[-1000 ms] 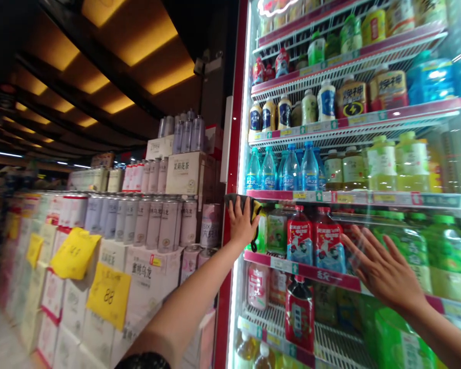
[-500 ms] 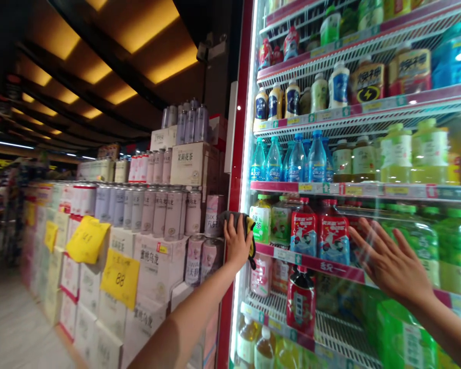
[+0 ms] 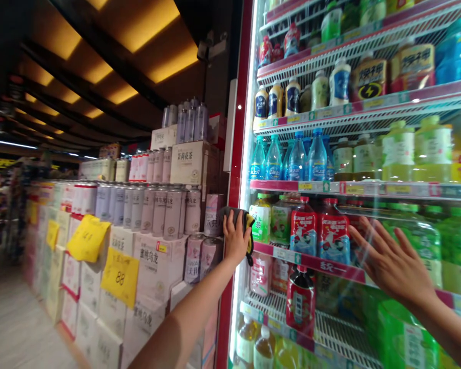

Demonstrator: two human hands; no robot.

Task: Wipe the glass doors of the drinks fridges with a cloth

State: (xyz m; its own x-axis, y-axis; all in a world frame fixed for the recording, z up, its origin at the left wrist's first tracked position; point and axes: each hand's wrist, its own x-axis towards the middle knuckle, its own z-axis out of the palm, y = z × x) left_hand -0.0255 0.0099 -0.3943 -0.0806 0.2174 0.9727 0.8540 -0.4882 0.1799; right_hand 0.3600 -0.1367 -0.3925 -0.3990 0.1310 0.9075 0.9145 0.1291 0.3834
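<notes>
My left hand [image 3: 236, 237] presses a grey and yellow cloth [image 3: 249, 225] against the red frame [image 3: 236, 189] at the left edge of a drinks cooler. Its fingers lie over the cloth, and part of the cloth hangs down on the right. My right hand [image 3: 397, 261] is flat with its fingers spread, holding nothing, in front of the cooler's shelves. It seems to rest on a clear glass door, where faint reflections show. Closest to it are red-labelled bottles [image 3: 333, 233] and large green bottles [image 3: 459, 251] inside.
Left of the cooler stand stacked drink cartons [image 3: 157, 261] topped with tall cans [image 3: 172, 212]. Yellow price papers [image 3: 120, 277] hang from them. More bottles fill the shelves, including blue water bottles [image 3: 317, 156]. The floor [image 3: 42, 343] runs along the far left.
The view has shifted very slightly. My left hand with the cloth stays at nearly the same spot on the frame, and my right hand remains spread in place.
</notes>
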